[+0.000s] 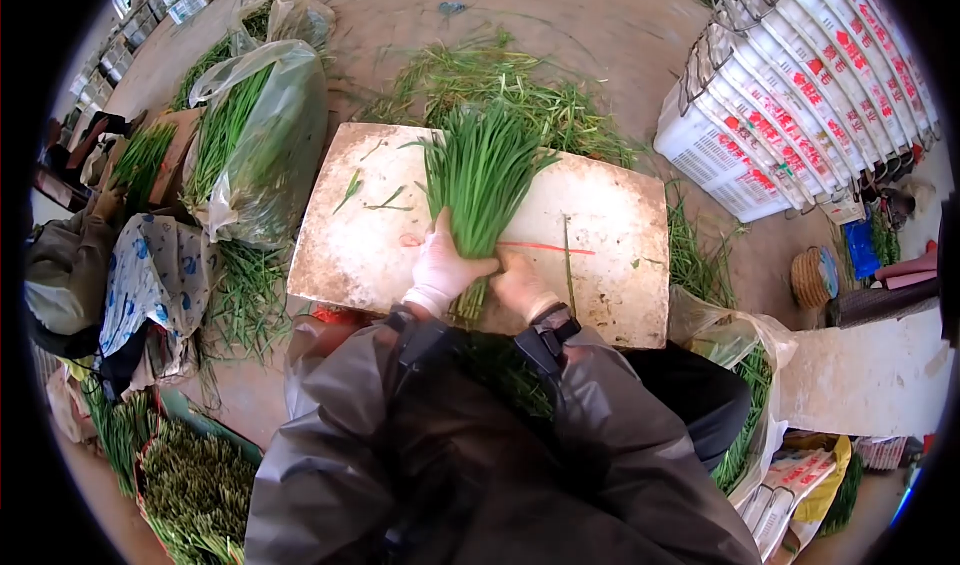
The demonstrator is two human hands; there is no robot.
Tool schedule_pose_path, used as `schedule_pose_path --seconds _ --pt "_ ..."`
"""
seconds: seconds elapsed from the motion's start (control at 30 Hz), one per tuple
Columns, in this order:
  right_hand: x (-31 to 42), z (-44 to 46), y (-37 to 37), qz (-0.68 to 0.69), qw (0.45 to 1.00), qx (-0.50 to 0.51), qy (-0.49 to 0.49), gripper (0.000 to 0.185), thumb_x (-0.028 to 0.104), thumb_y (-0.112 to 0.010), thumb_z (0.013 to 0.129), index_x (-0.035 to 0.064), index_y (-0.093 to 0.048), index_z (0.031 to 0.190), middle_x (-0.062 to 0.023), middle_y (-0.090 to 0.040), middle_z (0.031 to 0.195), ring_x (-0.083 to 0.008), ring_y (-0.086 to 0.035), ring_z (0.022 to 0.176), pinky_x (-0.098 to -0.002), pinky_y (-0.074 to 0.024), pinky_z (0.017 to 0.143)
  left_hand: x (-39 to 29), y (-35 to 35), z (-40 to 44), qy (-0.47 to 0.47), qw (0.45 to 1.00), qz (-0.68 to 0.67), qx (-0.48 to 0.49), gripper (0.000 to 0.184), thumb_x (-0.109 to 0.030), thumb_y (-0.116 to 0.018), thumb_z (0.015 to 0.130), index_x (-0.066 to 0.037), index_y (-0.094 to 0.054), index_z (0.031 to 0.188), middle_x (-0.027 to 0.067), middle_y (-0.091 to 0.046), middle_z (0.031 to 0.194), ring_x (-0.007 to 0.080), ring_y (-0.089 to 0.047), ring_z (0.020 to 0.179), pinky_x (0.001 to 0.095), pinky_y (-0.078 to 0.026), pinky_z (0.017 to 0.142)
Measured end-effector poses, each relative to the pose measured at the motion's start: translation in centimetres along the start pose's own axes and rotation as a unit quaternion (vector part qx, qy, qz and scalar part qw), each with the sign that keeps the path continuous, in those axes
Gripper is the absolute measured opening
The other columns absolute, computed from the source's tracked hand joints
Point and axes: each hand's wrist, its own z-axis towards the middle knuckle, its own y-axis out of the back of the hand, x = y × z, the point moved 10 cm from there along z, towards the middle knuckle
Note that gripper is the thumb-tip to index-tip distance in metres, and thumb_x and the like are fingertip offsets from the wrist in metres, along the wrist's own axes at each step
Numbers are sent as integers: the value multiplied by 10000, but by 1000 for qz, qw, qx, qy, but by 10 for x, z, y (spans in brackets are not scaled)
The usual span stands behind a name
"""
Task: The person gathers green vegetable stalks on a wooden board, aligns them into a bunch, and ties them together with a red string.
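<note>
A bunch of long green chives (480, 180) rests on a worn white board (360, 255), leaves fanned out at the far end. My left hand (445, 265), in a pale glove, wraps round its lower stalks from the left, thumb pointing up along them. From the right, my right hand (522, 287) presses against the stalks with its fingers curled; part of the fingers is hidden. A thin red strip (550, 249) runs out to the right from the bunch, just above my right hand. A loose stalk (568, 265) lies on the board at the right.
Loose cut leaves (500, 80) cover the floor beyond the board. A plastic bag of greens (270, 145) stands at the left, near another person's patterned cloth (150, 275). White crates (770, 105) are stacked at the right. A crate of bunches (195, 485) sits at lower left.
</note>
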Motion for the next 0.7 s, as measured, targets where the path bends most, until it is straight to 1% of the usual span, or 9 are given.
schedule_pose_path --seconds 0.17,0.27,0.3,0.4,0.43,0.53,0.57,0.67,0.7 --pt "6 21 4 -96 989 -11 114 351 117 -636 950 81 -698 1294 -220 -736 1218 -392 -697 1147 -435 -542 970 -15 -6 -6 -36 988 151 -21 1379 -459 -978 565 83 -256 1608 317 -481 1490 426 -555 1339 440 -492 1104" --pt "1 8 28 -316 949 17 -5 291 180 -658 938 133 -742 1213 -200 -750 1154 -402 -715 1052 -461 -562 897 -24 -8 -11 -44 974 216 -48 1347 -500 -950 572 39 -279 1608 321 -477 1495 436 -586 1293 471 -540 1018" --pt "0 8 32 -313 948 -13 53 237 220 -677 907 146 -760 1116 -191 -755 1084 -418 -715 981 -484 -568 843 -26 -10 -12 -39 972 227 -48 1346 -497 -952 574 30 -274 1610 318 -462 1506 437 -572 1302 478 -532 1023" --pt "8 4 50 -353 931 -38 80 227 221 -692 880 138 -737 1086 -188 -755 1047 -405 -719 983 -492 -565 832 -29 -13 -15 -20 964 261 -49 1342 -490 -956 579 3 -259 1615 309 -417 1537 440 -532 1328 499 -508 1039" --pt "-8 10 59 -401 910 -85 65 227 233 -721 861 109 -710 1051 -158 -736 924 -401 -714 908 -481 -566 813 -27 -15 -15 -15 965 257 -47 1319 -455 -960 597 -12 -252 1618 306 -397 1549 439 -494 1361 515 -484 1063" --pt "21 -9 79 -526 807 -250 97 189 201 -725 859 119 -717 1030 -129 -711 944 -378 -703 895 -475 -568 800 -28 -16 -16 -1 967 253 -42 1291 -418 -959 617 -22 -252 1622 306 -401 1547 438 -488 1368 522 -477 1069" --pt "16 -7 78 -541 793 -245 138 178 183 -680 880 98 -707 1034 -83 -648 822 -329 -671 777 -466 -572 754 -29 -16 -16 -3 966 254 -44 1289 -415 -959 619 -25 -252 1623 306 -405 1543 438 -494 1362 518 -479 1069" --pt "-20 13 71 -653 741 -157 24 178 137 -627 896 81 -710 1043 -116 -689 889 -331 -705 848 -464 -583 764 -28 -16 -16 -12 966 254 -49 1280 -408 -957 625 -32 -253 1625 302 -420 1533 436 -512 1347 507 -484 1067" --pt "-20 13 70 -637 758 -137 30 183 128 -614 899 74 -711 1044 -127 -700 907 -337 -713 873 -463 -586 771 -27 -16 -16 -14 967 251 -49 1277 -406 -957 627 -34 -253 1626 299 -425 1530 434 -519 1341 503 -486 1066"
